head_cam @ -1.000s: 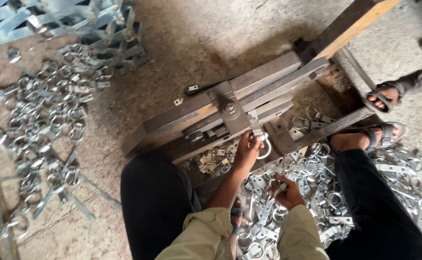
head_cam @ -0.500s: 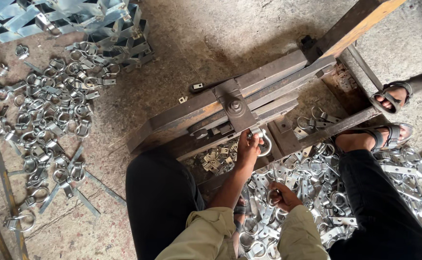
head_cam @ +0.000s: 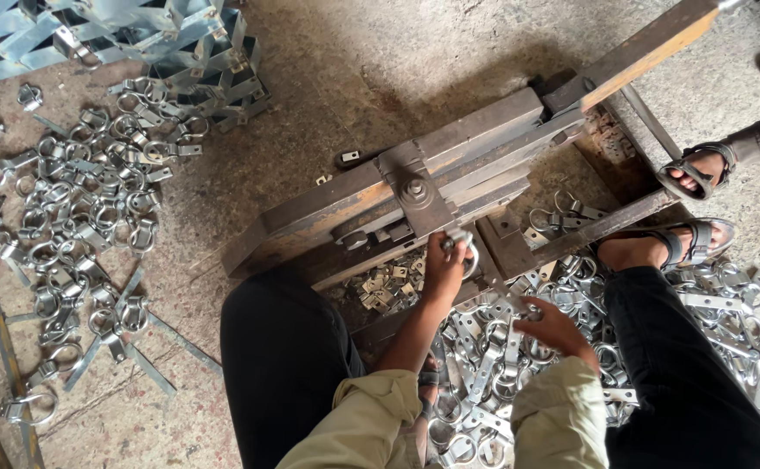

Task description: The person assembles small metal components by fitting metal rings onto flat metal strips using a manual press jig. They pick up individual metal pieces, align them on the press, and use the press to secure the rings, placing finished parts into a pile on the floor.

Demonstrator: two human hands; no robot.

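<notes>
No packages, labels, signs or screens are visible anywhere in the head view. The concrete floor [head_cam: 336, 78] carries only loose metal parts and a steel press frame [head_cam: 449, 174]; neither bears any visible marking or label.

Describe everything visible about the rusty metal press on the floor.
The press is a long, low frame of brown, rusted steel bars lying diagonally on the concrete floor. A bolted bracket sits mid-length, and a lever bar rises toward the upper right. The left hand holds a silvery ring clamp against its near edge.
</notes>
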